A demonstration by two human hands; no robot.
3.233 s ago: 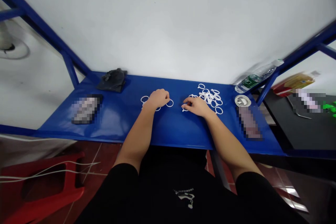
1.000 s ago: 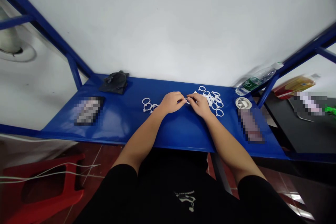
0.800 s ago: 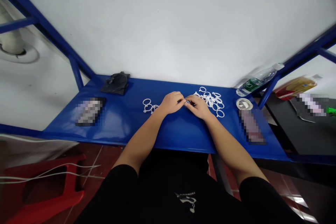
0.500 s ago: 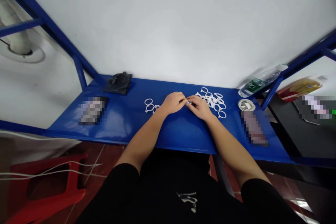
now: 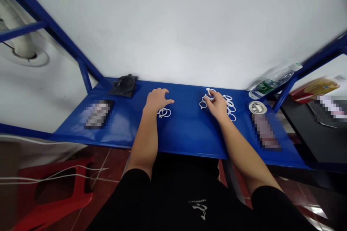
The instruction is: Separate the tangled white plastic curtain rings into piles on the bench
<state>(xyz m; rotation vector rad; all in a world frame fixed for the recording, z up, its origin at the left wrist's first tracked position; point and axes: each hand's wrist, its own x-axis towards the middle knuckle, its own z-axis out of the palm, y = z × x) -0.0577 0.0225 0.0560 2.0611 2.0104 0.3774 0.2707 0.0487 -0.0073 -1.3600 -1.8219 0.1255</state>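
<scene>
My left hand [image 5: 156, 100] is over the left part of the blue tabletop [image 5: 187, 133], its thumb and fingers spread apart with nothing visible between them. Beside and partly beneath it lies a small group of white plastic rings with little tabs [image 5: 166, 113]; the hand and wrist hide some of them. My right hand [image 5: 217, 105] reaches into a larger loose pile of the same white rings [image 5: 230, 107]. Its thumb and forefinger are slightly apart among the rings, at the pile's left side. The palm covers the middle of the pile.
A crumpled black bag [image 5: 123, 86] and a blurred-out dark object [image 5: 99, 114] lie at left. Rolled white tape [image 5: 257, 107], another blurred-out item [image 5: 265, 131] and a leaning water bottle [image 5: 273, 82] are at right. A red stool [image 5: 78, 184] stands below left.
My hands were together at the middle, fingers around a small white piece. They have since parted: the left moved left to the small group and opened, the right moved right onto the pile.
</scene>
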